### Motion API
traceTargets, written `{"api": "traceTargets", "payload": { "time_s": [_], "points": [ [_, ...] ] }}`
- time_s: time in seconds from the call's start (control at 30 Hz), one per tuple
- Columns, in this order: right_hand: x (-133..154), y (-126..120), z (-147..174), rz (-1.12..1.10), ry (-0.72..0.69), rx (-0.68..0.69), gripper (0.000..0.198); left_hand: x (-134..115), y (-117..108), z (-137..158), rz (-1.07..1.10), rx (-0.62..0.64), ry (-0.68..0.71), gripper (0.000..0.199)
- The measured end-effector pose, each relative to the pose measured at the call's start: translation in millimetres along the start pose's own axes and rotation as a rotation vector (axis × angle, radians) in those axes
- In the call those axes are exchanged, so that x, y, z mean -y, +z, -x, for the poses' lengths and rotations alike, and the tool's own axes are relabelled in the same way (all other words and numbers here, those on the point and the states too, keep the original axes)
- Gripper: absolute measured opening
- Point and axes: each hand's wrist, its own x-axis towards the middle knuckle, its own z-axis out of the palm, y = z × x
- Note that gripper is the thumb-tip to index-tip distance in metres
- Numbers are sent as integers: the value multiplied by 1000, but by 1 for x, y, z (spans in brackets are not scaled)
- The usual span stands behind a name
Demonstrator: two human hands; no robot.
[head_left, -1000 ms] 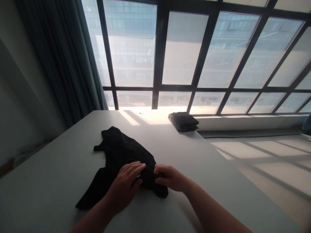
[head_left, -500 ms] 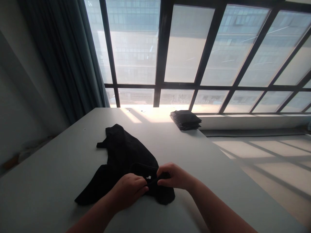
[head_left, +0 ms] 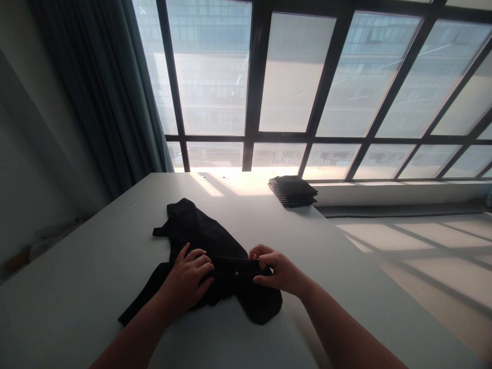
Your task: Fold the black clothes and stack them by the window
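A black garment [head_left: 207, 230] lies spread on the white table, one narrow end pointing away and another toward the near left. Its near opening is drawn out into a long edge between my hands, with a small white label just showing at the middle. My left hand [head_left: 191, 274] rests on this edge from above, fingers spread and slightly bent, thumb apart. At the right end of the opening, my right hand [head_left: 274, 269] pinches the cloth between thumb and fingers. A rounded flap of the garment hangs toward me below the right hand.
A folded stack of dark and striped clothes [head_left: 294, 190] sits at the table's far right corner. The white table [head_left: 96, 246] reaches toward large windows [head_left: 295, 72]. A dark curtain [head_left: 103, 92] hangs at the left; sunlit floor [head_left: 434, 246] lies to the right.
My left hand has moved left and away from me, going from a pinch to spread fingers on the cloth. The opening has been pulled straighter and the label is mostly covered.
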Motion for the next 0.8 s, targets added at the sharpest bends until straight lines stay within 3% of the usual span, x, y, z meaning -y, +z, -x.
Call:
{"api": "traceTargets", "payload": {
  "time_s": [0.17,0.3,0.43,0.53,0.63,0.8],
  "points": [
    [-4,-9,4,177,71,40,29,-3,-13,-1,-80,-20,-13,10],
    [6,-18,7,376,120,59,16,-16,-27,-3,-121,-7,79,11],
    [25,-24,9,457,73,-31,20,-29,-28,1,11,-73,215,11],
    [43,-30,8,500,21,-1,27,-32,-38,9,57,49,270,11],
    [69,-37,3,625,-134,134,34,-31,-73,14,-142,168,331,14],
    [135,-63,-24,861,-365,235,31,-45,-169,0,-499,67,497,17]
  ]
}}
